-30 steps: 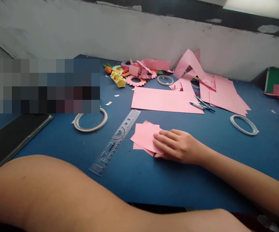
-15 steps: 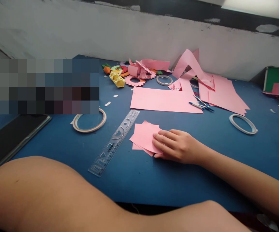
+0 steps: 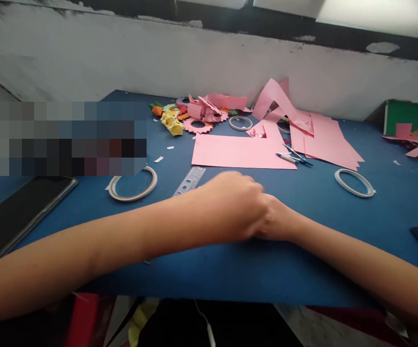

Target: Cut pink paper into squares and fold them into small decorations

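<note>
My left hand [image 3: 235,205] reaches across the desk with its knuckles up and fingers curled. It is closed, and whatever it grips is hidden beneath it. Right up against it, partly behind it, is my right hand [image 3: 276,219], whose fingers are covered from view. The small pink paper squares do not show now; the left hand covers the spot where they lay. A clear plastic stencil ruler [image 3: 191,179] lies to the left, mostly under the left forearm.
Beyond the hands lie a pink sheet [image 3: 237,150], pens [image 3: 293,158], more pink paper [image 3: 330,140] and folded paper pieces [image 3: 197,124]. Tape rolls rest at left [image 3: 132,195] and right [image 3: 355,185]. A dark phone-like slab [image 3: 24,212] is at far left.
My left arm has swung from the near edge out over the desk, bringing the left hand onto the right hand. The pink squares have become hidden. The view has shifted slightly.
</note>
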The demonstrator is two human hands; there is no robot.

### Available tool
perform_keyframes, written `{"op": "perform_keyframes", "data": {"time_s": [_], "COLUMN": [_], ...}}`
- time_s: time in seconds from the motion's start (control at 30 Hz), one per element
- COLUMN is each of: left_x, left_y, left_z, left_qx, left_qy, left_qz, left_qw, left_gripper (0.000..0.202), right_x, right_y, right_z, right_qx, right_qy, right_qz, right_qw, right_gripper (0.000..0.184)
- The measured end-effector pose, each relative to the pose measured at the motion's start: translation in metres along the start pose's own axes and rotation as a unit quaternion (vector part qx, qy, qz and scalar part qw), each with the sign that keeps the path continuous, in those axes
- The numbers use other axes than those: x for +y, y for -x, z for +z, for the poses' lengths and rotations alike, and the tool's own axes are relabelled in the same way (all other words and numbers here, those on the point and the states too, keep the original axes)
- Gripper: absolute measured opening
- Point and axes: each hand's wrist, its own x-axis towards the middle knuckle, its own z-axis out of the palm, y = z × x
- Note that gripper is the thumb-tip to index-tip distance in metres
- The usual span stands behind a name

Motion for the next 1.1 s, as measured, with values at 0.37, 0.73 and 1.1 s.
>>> {"op": "perform_keyframes", "data": {"time_s": [0.37,0.73,1.1], "left_x": [-0.011,-0.023,-0.021], "left_y": [0.043,0.035,0.034], "left_z": [0.038,0.037,0.04], "left_qx": [-0.087,-0.058,-0.073], "left_qy": [0.064,0.061,0.031], "left_qz": [-0.085,-0.064,-0.078], "left_qw": [0.99,0.994,0.994], "left_gripper": [0.054,0.016,0.025], "right_x": [0.003,0.001,0.001], "right_y": [0.012,0.014,0.01], "right_z": [0.005,0.012,0.011], "right_qx": [0.037,0.069,0.085], "right_qy": [-0.219,-0.26,-0.253], "right_qz": [0.133,0.158,0.182], "right_qw": [0.966,0.95,0.946], "right_gripper": [0.028,0.034,0.03]}}
